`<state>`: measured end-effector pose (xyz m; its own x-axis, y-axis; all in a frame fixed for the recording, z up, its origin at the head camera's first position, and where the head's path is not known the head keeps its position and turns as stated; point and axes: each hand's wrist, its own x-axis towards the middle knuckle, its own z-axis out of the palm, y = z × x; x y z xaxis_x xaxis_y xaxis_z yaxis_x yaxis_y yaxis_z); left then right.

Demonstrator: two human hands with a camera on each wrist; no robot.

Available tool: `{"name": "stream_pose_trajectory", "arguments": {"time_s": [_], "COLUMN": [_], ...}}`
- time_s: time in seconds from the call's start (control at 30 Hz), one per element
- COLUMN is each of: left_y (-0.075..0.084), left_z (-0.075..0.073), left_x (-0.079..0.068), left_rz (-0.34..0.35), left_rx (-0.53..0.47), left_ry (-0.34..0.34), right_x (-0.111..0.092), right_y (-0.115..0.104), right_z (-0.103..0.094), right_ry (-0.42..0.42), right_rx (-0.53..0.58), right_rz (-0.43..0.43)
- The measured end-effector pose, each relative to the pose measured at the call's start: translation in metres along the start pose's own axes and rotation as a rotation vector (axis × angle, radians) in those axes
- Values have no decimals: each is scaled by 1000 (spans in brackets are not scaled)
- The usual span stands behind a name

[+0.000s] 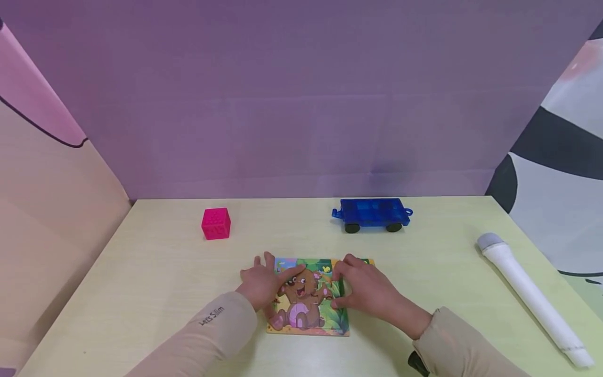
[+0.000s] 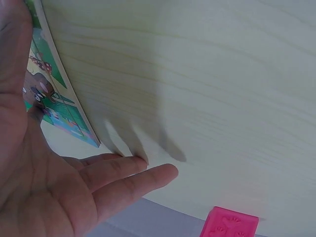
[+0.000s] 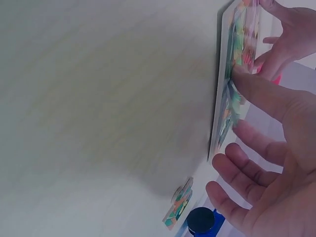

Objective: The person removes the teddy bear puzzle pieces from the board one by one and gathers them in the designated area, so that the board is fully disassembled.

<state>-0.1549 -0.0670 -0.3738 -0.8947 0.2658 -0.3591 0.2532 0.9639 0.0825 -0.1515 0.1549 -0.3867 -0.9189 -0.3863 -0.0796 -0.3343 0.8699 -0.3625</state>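
A jigsaw puzzle (image 1: 301, 309) with a brown bear picture lies flat on the table in the head view. My left hand (image 1: 260, 287) rests at its left side, thumb and forefinger spread over the board. In the left wrist view the other fingers (image 2: 136, 185) stretch out straight beyond the puzzle's edge. My right hand (image 1: 369, 288) is over the right edge; its thumb and forefinger pinch a puzzle piece (image 3: 232, 103) at the board's surface. The remaining fingers bend loosely. A loose puzzle piece (image 3: 178, 203) lies on the table beyond the right hand.
Behind the puzzle stand a pink cube (image 1: 216, 224) at left and a blue toy wagon (image 1: 372, 213) at right. A white stick with a grey end (image 1: 527, 293) lies along the table's right side. A purple panel (image 1: 301, 104) rises at the back.
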Motion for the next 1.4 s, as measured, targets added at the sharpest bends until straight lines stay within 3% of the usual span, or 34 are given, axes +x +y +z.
{"name": "stream_pose_trajectory", "arguments": {"time_s": [0.53,0.67,0.87,1.13,1.4], "left_y": [-1,0,1,1,0], "left_z": [2,1,3,5,4], "left_x": [0,-1,0,1,0], "left_rz": [11,11,9,15,20], "left_rx": [-6,-21,54,45,15], "left_ry": [7,13,24,23,34], "right_x": [1,-2,-5,-2,2], "right_y": [-1,2,8,14,12], "right_z": [-3,-5,-4,-10,-7], "right_ry": [-30,-9,31,18,-21], "right_rx": [1,-30,-43,135,345], "right_rz": [10,-26,-116,-131,-13]}}
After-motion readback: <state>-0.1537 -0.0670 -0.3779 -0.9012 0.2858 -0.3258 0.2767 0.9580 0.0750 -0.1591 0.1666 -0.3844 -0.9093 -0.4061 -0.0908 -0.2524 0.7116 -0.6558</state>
